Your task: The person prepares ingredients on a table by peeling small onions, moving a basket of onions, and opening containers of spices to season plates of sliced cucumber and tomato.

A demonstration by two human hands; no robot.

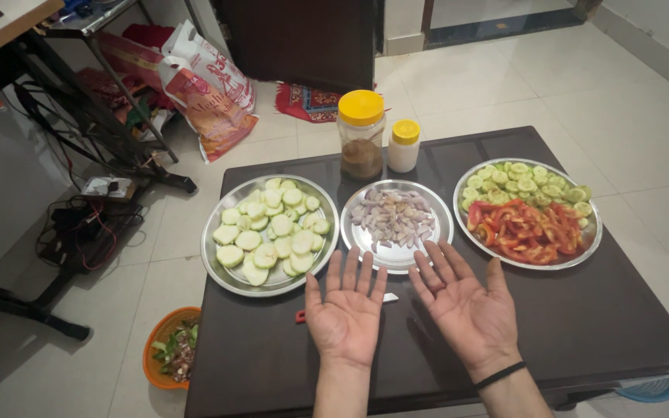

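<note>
Two open palms face up over the dark table [613, 310]: your left hand [348, 316] and right hand [468, 306] are spread flat with fingers apart, holding nothing. Just beyond your fingertips sits the middle plate of chopped onion [395, 218], flanked by the cucumber-slice plate [270, 234] on the left and the tomato-and-cucumber plate [526, 214] on the right. A knife [302, 315] lies partly hidden under your left hand, set down within easy reach.
</note>
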